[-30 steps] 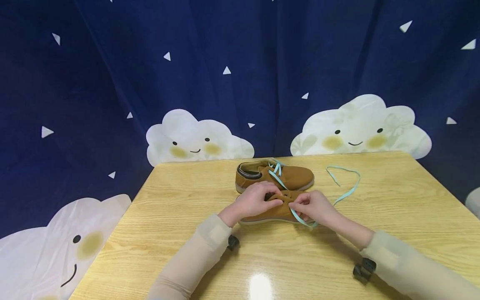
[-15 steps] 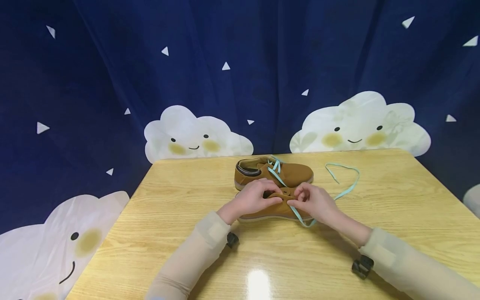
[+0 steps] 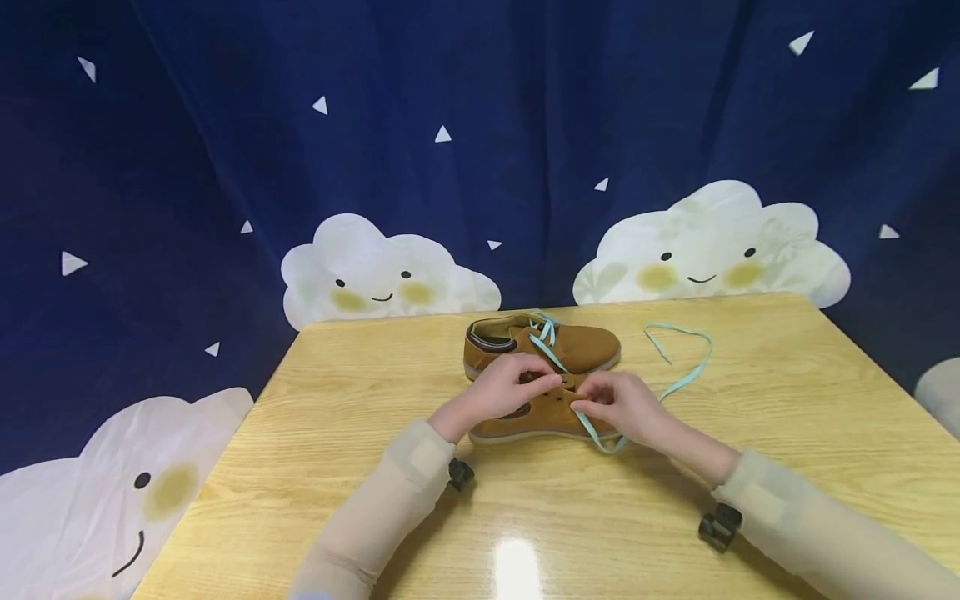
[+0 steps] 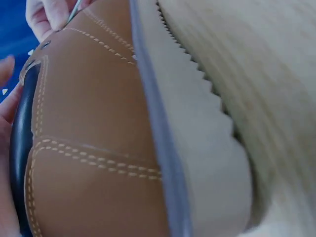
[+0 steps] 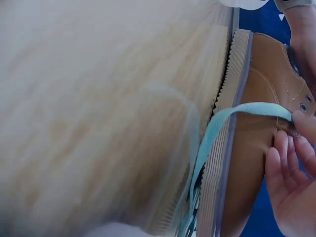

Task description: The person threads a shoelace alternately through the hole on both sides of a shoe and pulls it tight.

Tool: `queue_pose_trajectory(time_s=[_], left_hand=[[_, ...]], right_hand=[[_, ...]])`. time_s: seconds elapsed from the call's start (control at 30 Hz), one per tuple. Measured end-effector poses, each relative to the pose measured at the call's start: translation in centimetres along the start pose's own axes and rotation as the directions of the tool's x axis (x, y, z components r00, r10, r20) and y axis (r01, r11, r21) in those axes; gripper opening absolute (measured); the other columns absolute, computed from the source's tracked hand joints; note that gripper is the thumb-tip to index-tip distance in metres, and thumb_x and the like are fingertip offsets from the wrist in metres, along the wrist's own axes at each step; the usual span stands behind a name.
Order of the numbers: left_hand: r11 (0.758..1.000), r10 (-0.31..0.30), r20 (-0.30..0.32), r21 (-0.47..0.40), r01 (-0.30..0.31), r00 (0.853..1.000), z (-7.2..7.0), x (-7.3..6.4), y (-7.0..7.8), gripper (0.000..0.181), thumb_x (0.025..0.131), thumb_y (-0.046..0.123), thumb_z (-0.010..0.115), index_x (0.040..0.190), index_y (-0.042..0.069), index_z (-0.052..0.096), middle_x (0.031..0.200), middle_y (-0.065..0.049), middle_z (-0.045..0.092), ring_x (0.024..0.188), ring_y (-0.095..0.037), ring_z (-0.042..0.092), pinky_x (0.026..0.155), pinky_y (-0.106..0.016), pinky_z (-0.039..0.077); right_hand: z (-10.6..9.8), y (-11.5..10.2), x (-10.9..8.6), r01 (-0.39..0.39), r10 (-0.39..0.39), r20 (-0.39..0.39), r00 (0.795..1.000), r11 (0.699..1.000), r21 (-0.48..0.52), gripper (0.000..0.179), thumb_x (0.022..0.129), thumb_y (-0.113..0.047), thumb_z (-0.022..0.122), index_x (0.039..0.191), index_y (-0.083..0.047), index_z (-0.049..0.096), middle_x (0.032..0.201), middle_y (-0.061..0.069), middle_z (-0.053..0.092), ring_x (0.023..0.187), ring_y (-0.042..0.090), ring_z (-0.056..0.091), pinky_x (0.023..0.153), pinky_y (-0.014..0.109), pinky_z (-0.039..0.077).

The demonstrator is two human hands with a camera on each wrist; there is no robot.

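Lace (image 5: 256, 108) pinch: slip risk

Your right hand (image 3: 628, 410) pinches the lace between its fingers at the near shoe (image 3: 542, 421), upright on the surface (image 3: 367, 375); whether your left hand (image 3: 498, 387) grips, you cannot tell. Loosened fingers could let the lace slip; slack trailing right could catch under your wrist

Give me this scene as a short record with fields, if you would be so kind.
Surface: wooden table
Near shoe: brown, beneath the two hands
Far shoe: brown, laced in light blue
Blue lace: crosses the near shoe's side
Left-hand grip: by the near shoe's opening; hold unclear
Right-hand grip: touching the blue lace; pinch unclear
Backdrop: blue curtain
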State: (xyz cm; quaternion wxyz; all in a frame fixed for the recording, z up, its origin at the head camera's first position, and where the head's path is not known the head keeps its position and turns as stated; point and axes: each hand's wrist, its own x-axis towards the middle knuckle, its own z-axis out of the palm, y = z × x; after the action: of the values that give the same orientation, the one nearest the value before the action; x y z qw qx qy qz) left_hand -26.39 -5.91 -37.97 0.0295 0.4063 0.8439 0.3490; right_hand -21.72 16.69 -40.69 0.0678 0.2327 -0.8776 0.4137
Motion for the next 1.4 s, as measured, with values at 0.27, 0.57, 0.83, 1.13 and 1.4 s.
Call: queue_pose_trajectory(time_s=[0.27,0.57,0.83,1.13,1.4], left_hand=[[0.998,0.044,0.109,0.031,-0.048,0.993,-1.2,2.2,0.2,0.015,0.097,0.017,0.061,0.103,0.008,0.072,0.093,0.004,0.069,0.077,-0.003,0.059,0.074,-0.020,0.047],[0.998,-0.013,0.270,0.057,-0.002,0.963,-1.1,3.5,0.4,0.018,0.095,0.022,0.065,0.104,0.010,0.075,0.088,0.010,0.068,0.078,-0.001,0.060,0.074,-0.017,0.047],[0.999,0.023,0.263,0.034,-0.033,0.964,-1.0,3.6,0.5,0.014,0.093,0.015,0.067,0.100,0.006,0.076,0.087,0.003,0.067,0.075,-0.003,0.057,0.070,-0.017,0.047],[0.997,0.060,0.302,-0.064,-0.042,0.952,-1.0,3.5,0.3,0.012,0.093,0.009,0.066,0.093,0.003,0.076,0.079,0.002,0.068,0.064,-0.003,0.049,0.064,-0.018,0.042],[0.995,0.080,0.308,-0.076,-0.059,0.948,-0.9,3.5,-0.1,0.011,0.091,0.008,0.068,0.094,0.001,0.076,0.085,-0.001,0.070,0.069,-0.002,0.052,0.067,-0.017,0.045]], right_hand=[[-0.3,0.2,0.1,0.101,-0.102,0.006,0.995,0.995,0.010,0.015,0.085,-0.011,0.076,0.075,-0.016,0.066,0.076,-0.010,0.061,0.064,0.004,0.058,0.059,0.024,0.049],[-0.2,0.4,-0.4,0.166,-0.166,0.000,0.986,0.986,-0.004,0.018,0.081,-0.009,0.079,0.074,-0.019,0.067,0.071,-0.015,0.058,0.060,0.003,0.056,0.055,0.024,0.047],[-0.2,0.4,-0.2,0.177,-0.178,-0.011,0.984,0.984,-0.021,0.018,0.081,-0.009,0.078,0.074,-0.020,0.067,0.072,-0.015,0.057,0.062,0.004,0.057,0.056,0.024,0.048],[0.0,0.6,-0.4,0.208,-0.209,-0.034,0.977,0.978,-0.031,0.018,0.081,-0.008,0.078,0.074,-0.019,0.067,0.072,-0.014,0.058,0.061,0.003,0.057,0.055,0.023,0.047],[0.0,0.5,-0.3,0.182,-0.183,-0.028,0.983,0.982,-0.042,0.018,0.081,-0.009,0.079,0.074,-0.021,0.067,0.073,-0.016,0.058,0.062,0.003,0.057,0.056,0.024,0.048]])
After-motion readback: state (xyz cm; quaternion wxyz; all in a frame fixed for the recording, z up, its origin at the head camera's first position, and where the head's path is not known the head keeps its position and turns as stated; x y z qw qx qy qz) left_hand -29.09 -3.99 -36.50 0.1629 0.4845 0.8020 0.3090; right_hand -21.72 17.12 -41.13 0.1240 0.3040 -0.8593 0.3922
